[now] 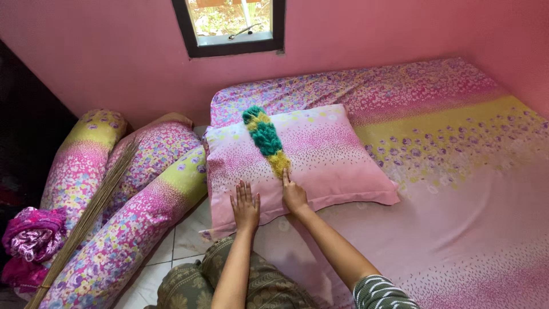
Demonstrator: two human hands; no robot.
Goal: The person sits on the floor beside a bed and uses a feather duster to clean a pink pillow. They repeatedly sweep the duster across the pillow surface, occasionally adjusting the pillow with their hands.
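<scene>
A pink floral pillow (320, 154) lies at the near left corner of a mattress with a pink and yellow flowered sheet (457, 149). My left hand (245, 206) rests flat, fingers together, on the pillow's front edge. My right hand (293, 193) grips the handle end of a green and yellow fluffy duster (265, 139), which lies diagonally across the pillow toward the wall.
Three flowered bolsters (143, 189) lie on the tiled floor left of the mattress, with a stick broom (91, 212) leaning over them. A bundle of purple cloth (31, 234) sits at far left. A dark-framed window (231, 26) is set in the pink wall.
</scene>
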